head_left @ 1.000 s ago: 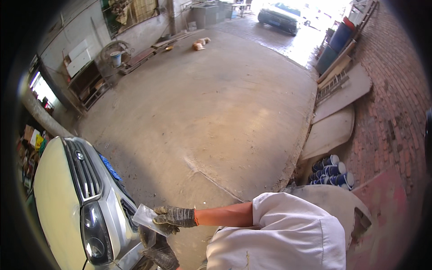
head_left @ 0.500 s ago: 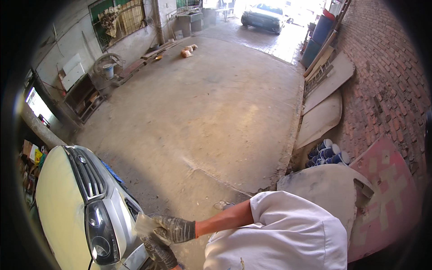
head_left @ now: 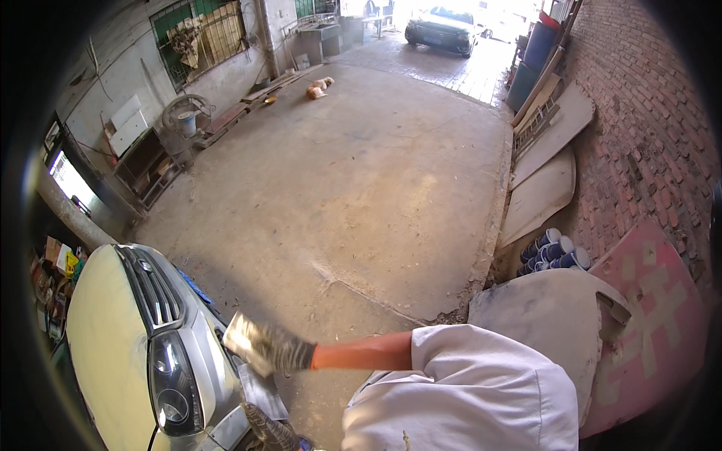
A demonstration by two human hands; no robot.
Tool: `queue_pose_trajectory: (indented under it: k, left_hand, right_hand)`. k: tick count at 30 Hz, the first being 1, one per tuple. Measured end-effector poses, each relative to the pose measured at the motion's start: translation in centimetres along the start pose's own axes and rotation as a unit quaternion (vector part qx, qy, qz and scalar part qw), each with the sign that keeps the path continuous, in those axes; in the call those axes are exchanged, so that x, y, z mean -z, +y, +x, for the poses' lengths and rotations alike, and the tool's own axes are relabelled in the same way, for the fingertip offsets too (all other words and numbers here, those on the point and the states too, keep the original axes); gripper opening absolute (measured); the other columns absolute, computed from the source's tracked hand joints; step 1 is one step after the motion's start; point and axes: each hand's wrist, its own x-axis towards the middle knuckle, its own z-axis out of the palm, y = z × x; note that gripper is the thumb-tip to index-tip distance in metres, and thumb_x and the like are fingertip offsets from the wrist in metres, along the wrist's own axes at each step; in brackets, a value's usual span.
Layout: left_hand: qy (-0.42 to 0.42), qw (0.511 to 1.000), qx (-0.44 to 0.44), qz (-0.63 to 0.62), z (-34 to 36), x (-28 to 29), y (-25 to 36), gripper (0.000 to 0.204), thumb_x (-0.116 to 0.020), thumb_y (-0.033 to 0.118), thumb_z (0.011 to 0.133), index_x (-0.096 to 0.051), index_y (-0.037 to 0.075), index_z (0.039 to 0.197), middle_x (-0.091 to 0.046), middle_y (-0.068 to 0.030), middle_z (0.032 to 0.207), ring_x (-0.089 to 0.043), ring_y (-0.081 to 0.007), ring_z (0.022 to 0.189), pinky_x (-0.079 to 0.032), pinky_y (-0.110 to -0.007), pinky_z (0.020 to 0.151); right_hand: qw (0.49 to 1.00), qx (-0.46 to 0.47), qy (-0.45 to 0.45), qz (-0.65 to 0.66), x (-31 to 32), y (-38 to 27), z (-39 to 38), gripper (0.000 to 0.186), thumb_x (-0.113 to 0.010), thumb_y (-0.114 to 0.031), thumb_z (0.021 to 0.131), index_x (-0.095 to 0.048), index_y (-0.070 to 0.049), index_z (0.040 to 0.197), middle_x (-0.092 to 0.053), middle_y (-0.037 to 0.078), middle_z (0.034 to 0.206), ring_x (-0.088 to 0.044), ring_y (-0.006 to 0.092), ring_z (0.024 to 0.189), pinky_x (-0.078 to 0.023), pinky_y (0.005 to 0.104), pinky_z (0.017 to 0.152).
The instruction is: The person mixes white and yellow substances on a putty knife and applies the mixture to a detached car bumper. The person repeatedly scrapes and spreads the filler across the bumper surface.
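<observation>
My right hand (head_left: 282,352), in a striped grey work glove, is closed on a flat, shiny spreader blade (head_left: 244,335) beside the silver car's front corner. Motion smears its fingers a little. Lower down, my left hand (head_left: 268,428), in a similar dirty glove, is closed on a flat grey plate (head_left: 263,392) that stands out toward the bumper. Part of that hand lies beyond the lower edge. Both hands are next to the headlight (head_left: 173,387) of the car, whose hood (head_left: 105,331) is coated pale yellow.
Dusty concrete floor (head_left: 338,188) spreads ahead, with a dog (head_left: 319,89) lying on it. Loose car panels (head_left: 538,308) and a pink panel (head_left: 650,316) lean by the brick wall (head_left: 639,98), near several blue cans (head_left: 553,252). A dark car (head_left: 442,31) stands at the entrance.
My right hand has moved up and away from my left hand, taking the spreader blade with it. The left hand has dropped slightly, and the grey plate now shows separately.
</observation>
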Motion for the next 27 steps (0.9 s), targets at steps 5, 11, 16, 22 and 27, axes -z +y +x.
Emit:
queue_pose_trajectory:
  k: [5,11,16,22,27]
  left_hand:
    - [0.011,1.0,0.002,-0.011,-0.1,-1.1,0.4,0.057,-0.041,0.04,0.1,-0.034,0.004,0.143,-0.039,-0.0101,0.143,-0.047,-0.0182,0.119,-0.037,-0.031,0.102]
    - [-0.053,0.993,-0.018,-0.1,-0.6,-2.1,0.2,0.056,-0.039,0.039,0.101,-0.032,0.004,0.144,-0.039,-0.0096,0.143,-0.05,-0.0155,0.114,-0.041,-0.026,0.098]
    - [0.092,0.994,-0.05,0.032,-4.0,-1.9,-0.3,0.064,-0.046,0.046,0.097,-0.036,0.0,0.14,-0.045,-0.0108,0.138,-0.05,-0.0205,0.118,-0.039,-0.033,0.103]
    - [0.057,0.994,-0.052,-0.072,-5.1,-2.8,0.3,0.045,-0.045,0.032,0.1,-0.046,0.002,0.134,-0.052,-0.01,0.131,-0.05,-0.0163,0.117,-0.039,-0.029,0.102]
    - [0.203,0.97,-0.126,0.037,-7.2,-3.8,1.4,0.05,-0.054,0.037,0.094,-0.048,0.005,0.132,-0.052,-0.0075,0.13,-0.049,-0.0193,0.119,-0.04,-0.037,0.103]
  right_hand:
    - [0.915,0.314,-0.004,-0.252,-1.9,-3.1,-3.6,0.038,-0.04,-0.009,0.098,-0.045,0.003,0.133,-0.059,0.018,0.114,-0.058,0.0261,0.101,-0.05,0.0323,0.085]
    - [0.912,0.136,0.012,-0.388,-0.7,-10.9,-3.4,0.037,-0.047,-0.01,0.093,-0.048,0.002,0.128,-0.061,0.016,0.102,-0.061,0.0283,0.089,-0.051,0.0364,0.074]
    - [0.961,-0.041,-0.054,-0.268,1.9,-11.4,-1.7,0.033,-0.048,-0.012,0.096,-0.049,0.002,0.125,-0.061,0.014,0.106,-0.061,0.0241,0.093,-0.05,0.0336,0.079]
    - [0.913,0.183,-0.051,-0.36,-1.4,-13.1,-4.4,0.031,-0.052,-0.016,0.097,-0.05,-0.003,0.124,-0.062,0.01,0.11,-0.061,0.0193,0.099,-0.051,0.0273,0.079]
    - [0.992,-0.103,0.07,-0.023,3.6,-10.5,1.0,0.033,-0.057,-0.015,0.094,-0.047,-0.002,0.123,-0.06,0.014,0.096,-0.061,0.0191,0.086,-0.052,0.0278,0.074]
